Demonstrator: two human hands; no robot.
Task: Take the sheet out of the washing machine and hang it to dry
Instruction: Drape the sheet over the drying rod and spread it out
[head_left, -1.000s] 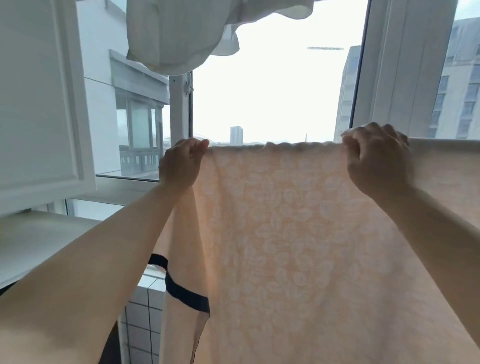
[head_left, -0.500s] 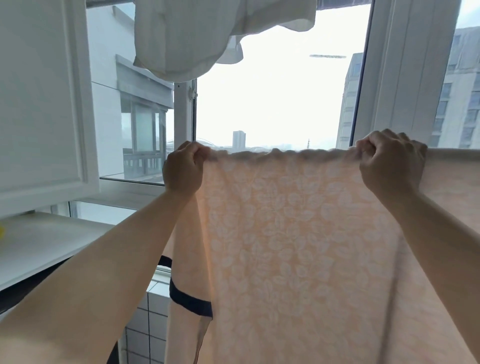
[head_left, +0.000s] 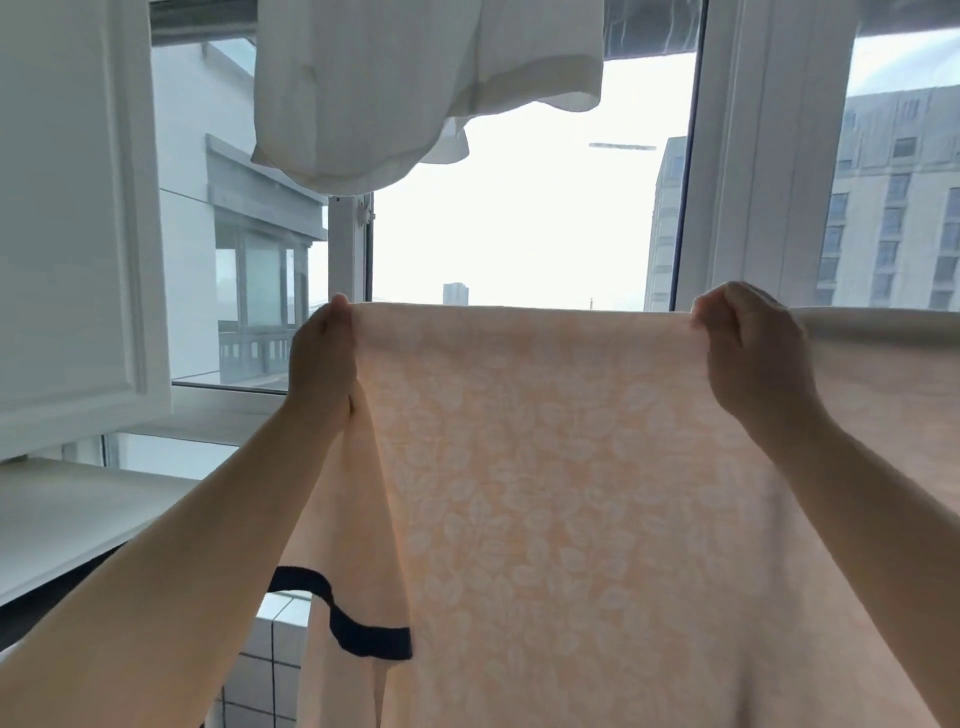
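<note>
A pale peach sheet (head_left: 561, 467) with a white leaf pattern hangs in front of me before the window. Its top edge is stretched straight and level between my two hands. My left hand (head_left: 324, 358) pinches that edge at the left. My right hand (head_left: 750, 348) grips the same edge at the right, and the sheet runs on past it to the frame's right side. A dark navy band (head_left: 358, 631) trims a fold of the sheet low on the left. The lower part of the sheet drops out of view.
A white garment (head_left: 395, 88) hangs overhead, above the sheet's left half. Behind the sheet stand a window frame post (head_left: 753, 156) and an open casement (head_left: 353, 249). A white cabinet door (head_left: 67, 208) and a white counter (head_left: 67, 514) are on the left, with tiled wall (head_left: 270, 670) below.
Both hands have pulled apart and lowered a little, and the wavy top edge of the sheet is now taut and straight. More of the overhead garment shows.
</note>
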